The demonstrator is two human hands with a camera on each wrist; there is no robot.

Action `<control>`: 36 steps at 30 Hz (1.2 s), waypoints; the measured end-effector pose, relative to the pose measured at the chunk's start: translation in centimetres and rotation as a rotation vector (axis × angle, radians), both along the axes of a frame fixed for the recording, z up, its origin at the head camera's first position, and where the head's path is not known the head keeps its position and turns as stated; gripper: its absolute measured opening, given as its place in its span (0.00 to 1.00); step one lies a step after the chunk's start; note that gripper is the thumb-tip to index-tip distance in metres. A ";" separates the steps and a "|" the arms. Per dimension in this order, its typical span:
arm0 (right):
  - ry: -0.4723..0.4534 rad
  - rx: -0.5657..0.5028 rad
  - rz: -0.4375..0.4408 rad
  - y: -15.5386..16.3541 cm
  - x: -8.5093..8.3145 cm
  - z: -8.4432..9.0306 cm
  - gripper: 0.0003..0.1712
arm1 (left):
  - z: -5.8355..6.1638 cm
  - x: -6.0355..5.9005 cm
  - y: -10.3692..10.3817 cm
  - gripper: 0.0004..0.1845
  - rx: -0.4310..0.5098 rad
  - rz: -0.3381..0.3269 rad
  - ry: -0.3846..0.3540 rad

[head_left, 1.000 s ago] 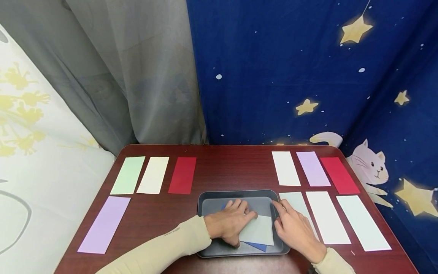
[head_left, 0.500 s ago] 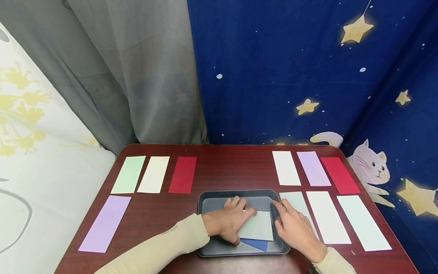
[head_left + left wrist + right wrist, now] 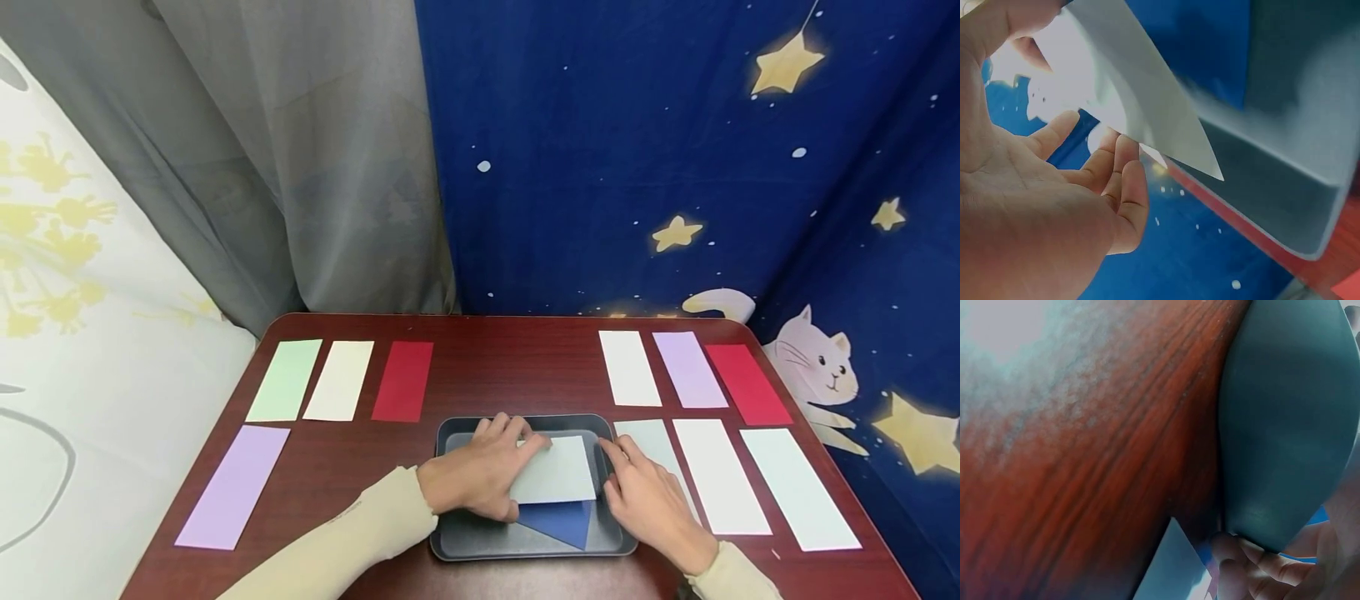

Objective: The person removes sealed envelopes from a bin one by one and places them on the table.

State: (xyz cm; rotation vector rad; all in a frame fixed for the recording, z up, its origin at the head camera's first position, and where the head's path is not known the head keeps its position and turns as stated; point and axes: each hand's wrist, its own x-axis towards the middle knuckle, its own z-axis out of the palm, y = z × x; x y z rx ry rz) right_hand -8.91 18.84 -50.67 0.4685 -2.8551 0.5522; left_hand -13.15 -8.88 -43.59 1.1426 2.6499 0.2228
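Note:
A dark grey tray (image 3: 480, 543) stands at the front middle of the table. Over it my left hand (image 3: 483, 471) holds a pale grey-green card (image 3: 557, 472) near its left end. In the left wrist view that card (image 3: 1154, 87) bends upward, thumb on one face and fingertips behind it. A blue card (image 3: 566, 527) lies askew on the tray floor, partly covered by the pale one. My right hand (image 3: 651, 493) grips the tray's right wall; its fingers show against the outer side of the tray (image 3: 1291, 425) in the right wrist view.
On the left of the table lie a green card (image 3: 285, 381), a cream card (image 3: 339, 381), a red card (image 3: 402, 382) and a lilac card (image 3: 232, 487). Several white, lilac, red and pale cards stand in two rows at the right, one pale card (image 3: 651, 446) close beside the tray.
My left hand has moved away from me and slightly left with the pale card, exposing more of the blue card. The right hand has stayed at the tray wall.

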 end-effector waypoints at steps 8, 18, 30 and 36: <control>0.010 -0.013 -0.003 0.2 0.2 -0.1 0.27 | 0.5 0.2 -2.5 0.49 0.054 0.058 0.034; 0.012 -0.009 0.006 0.2 0.3 -0.2 0.28 | 0.3 0.9 -6.5 0.46 0.194 0.177 0.051; 0.007 -0.012 0.007 0.0 0.2 -0.1 0.28 | 0.4 2.9 -11.4 0.45 0.199 0.399 0.109; 0.027 -0.014 0.014 0.0 0.1 0.0 0.28 | 0.1 4.3 -14.1 0.45 0.176 0.505 0.121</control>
